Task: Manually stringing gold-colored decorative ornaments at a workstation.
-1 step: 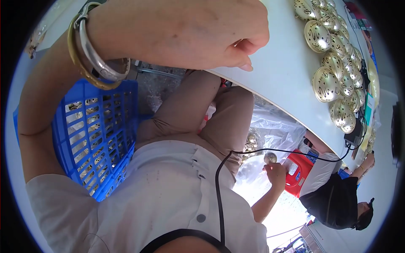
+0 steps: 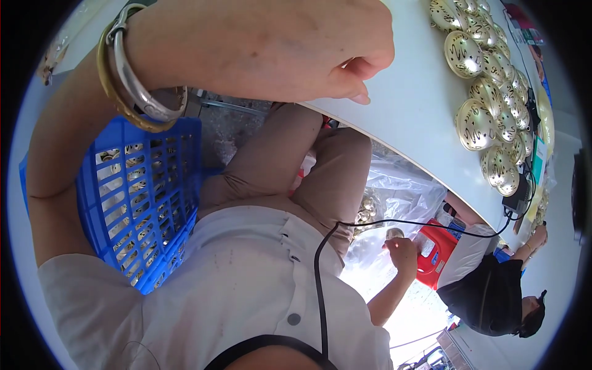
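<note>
My left hand [image 2: 271, 52], with two bangles at its wrist, is above the near edge of the white table [image 2: 413, 92]. Its fingers are curled under and the thumb presses in; whatever they may hold is hidden. Lower and to the right, my right hand [image 2: 404, 254] grips a small gold bauble [image 2: 394, 233] by its side, partly covered by the fingers. Beyond it, a clear plastic bag [image 2: 404, 185] lies open below the table edge, with several gold baubles [image 2: 369, 209] in it. More shiny gold baubles [image 2: 464, 54] with dark markings are heaped on the table.
A blue slatted crate [image 2: 86, 203] with gold baubles inside stands at my left. A black cable [image 2: 320, 277] runs across my front to a black adapter [image 2: 519, 196] on the table. At the right are a red plastic object [image 2: 439, 259] and a person in black [image 2: 484, 296].
The gold bauble in my right hand has tipped slightly and shows less of its face. My left hand is almost still.
</note>
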A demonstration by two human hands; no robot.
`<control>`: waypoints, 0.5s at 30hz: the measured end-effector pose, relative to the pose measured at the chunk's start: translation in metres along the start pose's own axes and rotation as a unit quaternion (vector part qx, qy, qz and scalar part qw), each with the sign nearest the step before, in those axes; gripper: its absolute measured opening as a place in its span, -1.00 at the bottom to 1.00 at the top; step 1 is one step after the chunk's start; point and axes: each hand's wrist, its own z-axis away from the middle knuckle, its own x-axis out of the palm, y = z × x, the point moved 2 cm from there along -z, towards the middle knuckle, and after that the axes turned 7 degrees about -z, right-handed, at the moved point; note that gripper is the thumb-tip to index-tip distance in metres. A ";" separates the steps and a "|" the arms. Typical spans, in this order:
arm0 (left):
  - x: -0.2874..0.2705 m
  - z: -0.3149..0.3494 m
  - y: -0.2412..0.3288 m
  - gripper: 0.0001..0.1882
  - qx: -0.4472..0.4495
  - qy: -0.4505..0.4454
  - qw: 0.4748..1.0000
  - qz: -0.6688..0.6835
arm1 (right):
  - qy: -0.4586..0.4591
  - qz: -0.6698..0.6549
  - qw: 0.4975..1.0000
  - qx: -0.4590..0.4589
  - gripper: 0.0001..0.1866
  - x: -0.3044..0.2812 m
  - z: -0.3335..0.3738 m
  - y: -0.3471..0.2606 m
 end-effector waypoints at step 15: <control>0.015 0.008 -0.040 -0.88 0.041 0.206 0.972 -0.106 | 0.100 -0.235 0.961 -0.104 -0.85 -0.124 0.068 -0.079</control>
